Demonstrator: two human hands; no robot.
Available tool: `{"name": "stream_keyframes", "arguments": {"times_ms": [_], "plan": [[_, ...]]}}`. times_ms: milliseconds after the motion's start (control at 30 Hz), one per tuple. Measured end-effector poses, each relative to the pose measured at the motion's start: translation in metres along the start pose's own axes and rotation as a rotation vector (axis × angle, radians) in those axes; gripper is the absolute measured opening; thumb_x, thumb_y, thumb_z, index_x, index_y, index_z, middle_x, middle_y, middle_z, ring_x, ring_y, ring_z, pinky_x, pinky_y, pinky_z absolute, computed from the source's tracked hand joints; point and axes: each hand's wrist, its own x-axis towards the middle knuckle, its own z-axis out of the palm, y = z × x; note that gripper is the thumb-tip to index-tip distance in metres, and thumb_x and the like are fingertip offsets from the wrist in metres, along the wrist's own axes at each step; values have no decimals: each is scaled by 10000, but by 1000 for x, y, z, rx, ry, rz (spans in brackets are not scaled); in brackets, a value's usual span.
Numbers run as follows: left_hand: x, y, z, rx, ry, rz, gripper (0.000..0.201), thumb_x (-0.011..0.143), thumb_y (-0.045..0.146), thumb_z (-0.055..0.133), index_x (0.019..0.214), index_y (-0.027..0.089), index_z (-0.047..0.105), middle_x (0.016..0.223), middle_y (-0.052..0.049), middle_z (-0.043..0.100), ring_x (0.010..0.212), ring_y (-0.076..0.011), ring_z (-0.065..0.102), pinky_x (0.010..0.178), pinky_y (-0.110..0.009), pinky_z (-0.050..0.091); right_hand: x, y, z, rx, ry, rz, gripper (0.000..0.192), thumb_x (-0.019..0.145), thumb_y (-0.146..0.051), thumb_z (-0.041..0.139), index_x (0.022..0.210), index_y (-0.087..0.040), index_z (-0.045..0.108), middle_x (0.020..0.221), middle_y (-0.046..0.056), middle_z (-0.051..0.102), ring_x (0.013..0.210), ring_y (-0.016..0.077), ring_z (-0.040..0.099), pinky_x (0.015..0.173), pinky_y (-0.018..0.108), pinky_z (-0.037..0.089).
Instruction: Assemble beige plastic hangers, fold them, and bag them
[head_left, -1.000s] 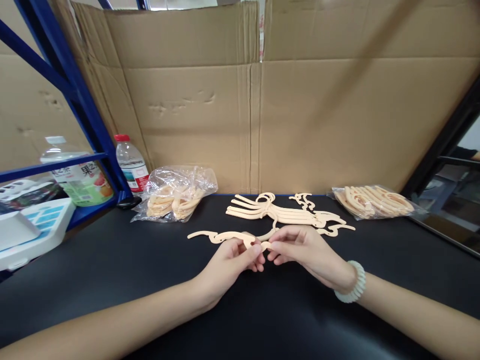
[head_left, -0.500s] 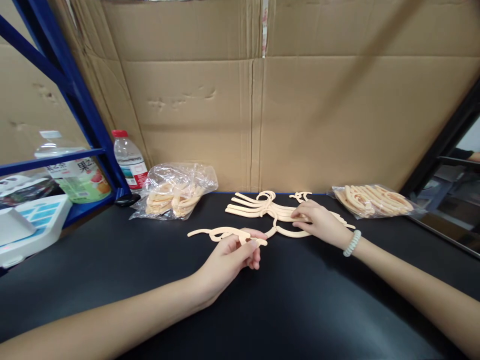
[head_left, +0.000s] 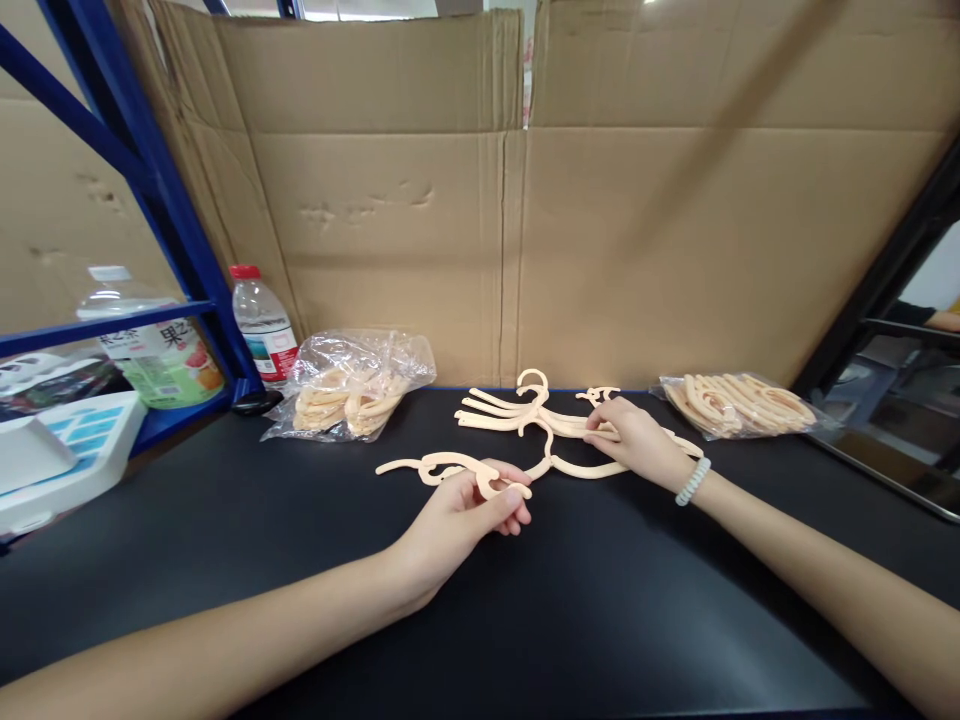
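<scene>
Left hand point(head_left: 457, 520) pinches a hanger piece point(head_left: 442, 468) (cream plastic); right hand point(head_left: 634, 440) rests on hanger pile point(head_left: 525, 415).

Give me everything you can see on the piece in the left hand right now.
The cream hanger piece is thin, flat and curvy, plastic or wood by its look. It has a long tapering arm pointing left, a looped middle and a hooked right end. The arm lies low over the black table, possibly resting on it, in front of the loose hanger pile and apart from it. The left hand pinches the hooked end between thumb and fingers; the right hand does not touch it.
</scene>
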Motion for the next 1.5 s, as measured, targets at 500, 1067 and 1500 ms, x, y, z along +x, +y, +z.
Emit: {"name": "stream_keyframes", "arguments": {"times_ms": [500, 1067, 1500], "plan": [[12, 28, -40, -148, 171, 82, 242, 684, 280, 810, 767, 156, 620, 720, 25, 553, 672, -66, 496, 654, -154, 424, -6, 1, -35, 337, 104, 16, 244, 879, -395, 548, 982, -189, 626, 906, 81, 643, 800, 204, 614, 704, 335, 512], [13, 48, -58, -413, 14, 20, 216, 659, 152, 812, 668, 143, 596, 1019, -32, 593, 964, -166, 561, 886, -341, 498, -11, -18, -41, 367, 223, -149, 100, 880, -269, 587, 964, -236, 630, 932, 56, 613, 861, 201, 595, 728, 338, 510], [15, 46, -60, -444, -32, 1, 199, 694, 109, 762, 651, 132, 570, 888, -42, 631, 891, -176, 638, 845, -293, 516, -11, -24, -44, 263, 272, -175, 118, 885, -306, 569, 958, -250, 643, 904, 73, 661, 870, 246, 621, 751, 411, 528]]}}
